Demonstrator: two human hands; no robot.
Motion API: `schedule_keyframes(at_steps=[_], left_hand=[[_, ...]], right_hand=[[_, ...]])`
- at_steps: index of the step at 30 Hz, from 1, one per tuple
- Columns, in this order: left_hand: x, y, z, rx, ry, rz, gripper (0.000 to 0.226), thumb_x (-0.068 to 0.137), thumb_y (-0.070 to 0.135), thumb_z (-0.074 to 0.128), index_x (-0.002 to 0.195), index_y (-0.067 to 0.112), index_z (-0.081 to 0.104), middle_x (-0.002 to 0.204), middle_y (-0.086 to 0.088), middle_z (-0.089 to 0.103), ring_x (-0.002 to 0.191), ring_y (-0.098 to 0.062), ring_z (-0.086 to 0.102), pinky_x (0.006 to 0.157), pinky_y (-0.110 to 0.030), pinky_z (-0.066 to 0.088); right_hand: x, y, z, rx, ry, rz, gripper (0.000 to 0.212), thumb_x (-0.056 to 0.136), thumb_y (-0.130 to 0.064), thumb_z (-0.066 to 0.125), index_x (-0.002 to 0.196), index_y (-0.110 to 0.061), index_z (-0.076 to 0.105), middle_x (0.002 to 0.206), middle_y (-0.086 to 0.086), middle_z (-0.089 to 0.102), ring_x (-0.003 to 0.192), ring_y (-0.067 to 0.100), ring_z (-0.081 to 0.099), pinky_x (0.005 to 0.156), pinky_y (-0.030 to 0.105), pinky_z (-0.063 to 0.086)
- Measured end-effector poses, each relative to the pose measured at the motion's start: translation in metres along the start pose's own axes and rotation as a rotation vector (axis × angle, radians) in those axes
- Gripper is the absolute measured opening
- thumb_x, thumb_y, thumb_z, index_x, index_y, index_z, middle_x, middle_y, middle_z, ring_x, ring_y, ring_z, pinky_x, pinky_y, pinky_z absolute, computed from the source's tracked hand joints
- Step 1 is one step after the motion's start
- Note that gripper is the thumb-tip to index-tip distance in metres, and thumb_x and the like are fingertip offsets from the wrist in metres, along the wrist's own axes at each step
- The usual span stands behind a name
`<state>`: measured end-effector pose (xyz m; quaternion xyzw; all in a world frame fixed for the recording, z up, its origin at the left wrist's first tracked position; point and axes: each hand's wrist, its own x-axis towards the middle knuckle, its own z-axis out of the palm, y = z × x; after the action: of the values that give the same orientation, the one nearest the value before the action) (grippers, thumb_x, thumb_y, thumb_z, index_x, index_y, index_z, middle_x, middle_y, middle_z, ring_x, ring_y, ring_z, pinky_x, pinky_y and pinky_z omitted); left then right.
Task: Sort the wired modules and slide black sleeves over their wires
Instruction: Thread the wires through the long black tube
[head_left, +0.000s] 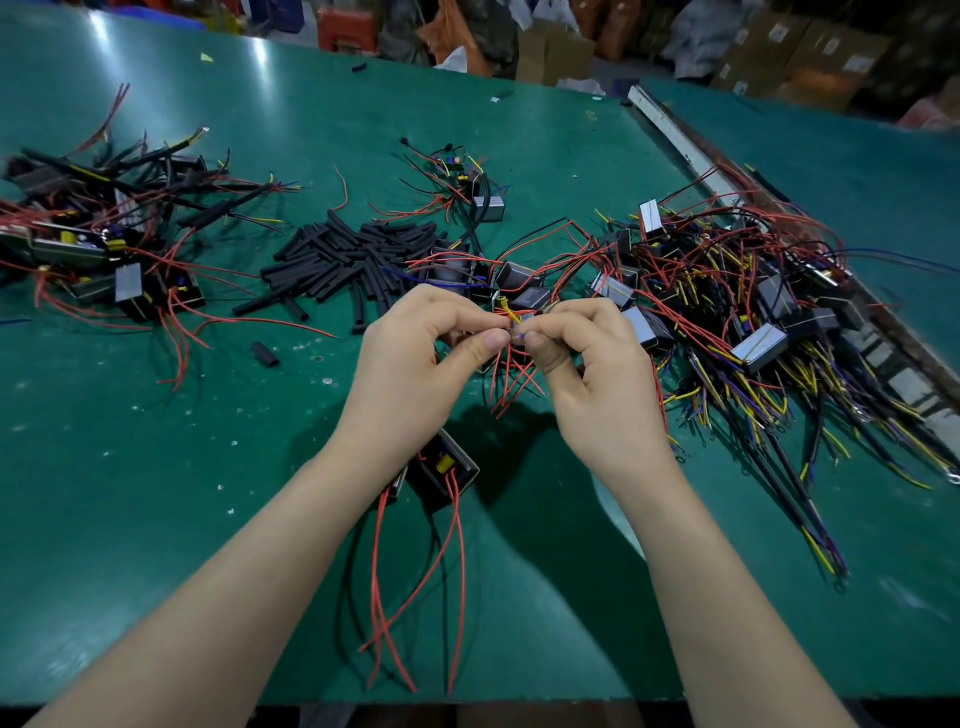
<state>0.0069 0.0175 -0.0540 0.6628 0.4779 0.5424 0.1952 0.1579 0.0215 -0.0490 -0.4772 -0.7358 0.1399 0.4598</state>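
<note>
My left hand (415, 358) and my right hand (587, 364) meet above the green table (156, 467), both pinching thin yellow, blue and red wires (514, 332) between fingertips. Red wires hang down below the pinch. A black module (448, 470) with a yellow part lies under my left wrist, its red and black wires trailing toward me. A heap of short black sleeves (353, 265) lies just beyond my hands. A large tangle of wired modules (753, 312) covers the right side. Another pile of modules with sleeved wires (104, 234) sits at the far left.
A small group of modules (467, 192) lies at the table's middle back. One loose sleeve (266, 355) rests left of my hands. A metal rail (685, 145) runs diagonally along the right. Cardboard boxes (810, 52) stand beyond the table.
</note>
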Motion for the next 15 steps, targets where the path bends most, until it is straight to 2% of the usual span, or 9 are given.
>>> schedule_keyframes(at_steps=[4, 10, 15], left_hand=[[0.0001, 0.0023, -0.0010, -0.006, -0.013, 0.035, 0.017, 0.082, 0.008, 0.070, 0.094, 0.020, 0.069, 0.088, 0.007, 0.059, 0.084, -0.006, 0.058, 0.077, -0.010, 0.041], [0.0011, 0.0024, -0.0009, 0.007, -0.015, 0.068, 0.014, 0.081, 0.004, 0.070, 0.094, 0.008, 0.072, 0.089, 0.002, 0.059, 0.082, -0.006, 0.058, 0.077, -0.009, 0.041], [0.0010, 0.0014, -0.0011, 0.005, -0.018, 0.087, 0.015, 0.081, 0.005, 0.069, 0.095, 0.012, 0.071, 0.089, 0.001, 0.059, 0.081, -0.010, 0.057, 0.076, -0.014, 0.044]], right_hand=[[0.0002, 0.0002, 0.0009, -0.009, -0.006, 0.006, 0.014, 0.093, -0.009, 0.060, 0.096, -0.008, 0.073, 0.096, 0.001, 0.053, 0.096, 0.032, 0.055, 0.087, 0.046, 0.044], [0.0008, 0.0015, 0.0012, 0.035, -0.011, 0.016, 0.014, 0.094, -0.011, 0.059, 0.095, -0.007, 0.072, 0.096, 0.002, 0.054, 0.097, 0.030, 0.056, 0.088, 0.043, 0.045], [0.0005, 0.0023, 0.0019, 0.059, -0.020, 0.020, 0.014, 0.094, -0.009, 0.057, 0.094, -0.005, 0.071, 0.095, 0.002, 0.054, 0.092, 0.021, 0.055, 0.085, 0.025, 0.043]])
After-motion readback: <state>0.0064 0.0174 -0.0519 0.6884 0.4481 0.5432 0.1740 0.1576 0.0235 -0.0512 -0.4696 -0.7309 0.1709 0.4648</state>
